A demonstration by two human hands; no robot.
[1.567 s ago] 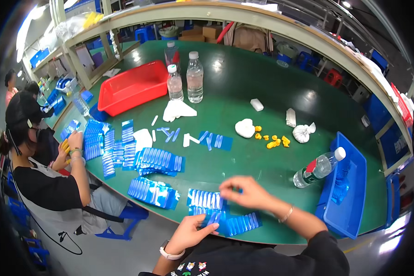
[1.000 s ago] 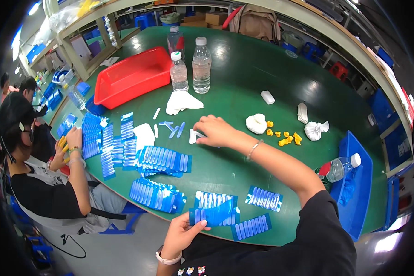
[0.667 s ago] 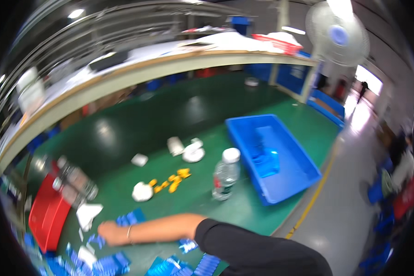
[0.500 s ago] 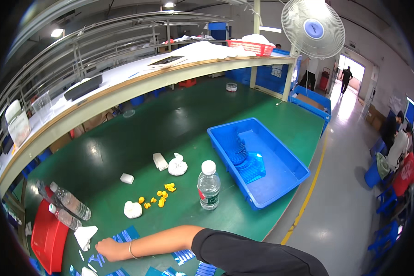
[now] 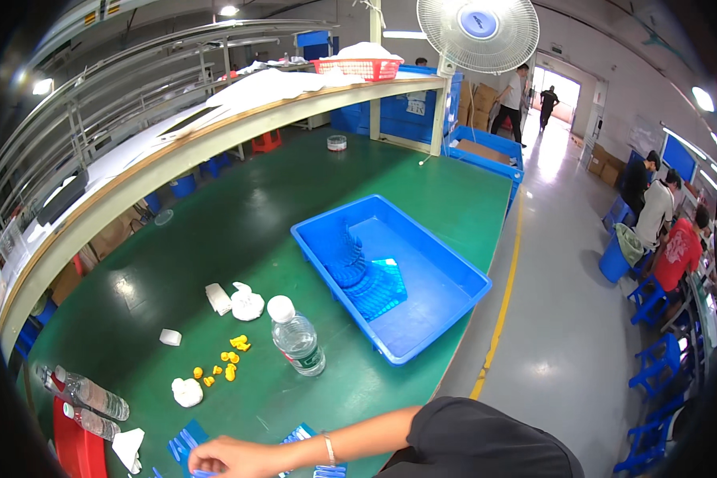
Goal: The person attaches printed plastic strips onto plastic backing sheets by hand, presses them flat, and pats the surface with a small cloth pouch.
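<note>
My right hand (image 5: 227,456) hangs low over the green table at the bottom edge, its fingers curled down and together. A bit of blue shows under the fingertips; what they hold, if anything, is too hidden to name. Just left of the fingers lies a blue sheet with lighter blue strips (image 5: 185,443). Another such sheet (image 5: 299,434) is beyond my wrist, partly covered by the forearm. Past the hand sit a knotted white bundle (image 5: 187,393) and several small yellow pieces (image 5: 230,373). My left hand is out of view.
A clear water bottle (image 5: 299,346) stands near a blue tub (image 5: 446,307) holding a fan of blue pieces (image 5: 374,287). At the left are a red bin (image 5: 80,438) and lying bottles (image 5: 95,396). A shelf (image 5: 239,119) spans the back; an aisle runs right.
My right hand has moved away from the loose blue strips beside the white paper and back toward me. The whole view has turned right, so the table's things sit further left.
</note>
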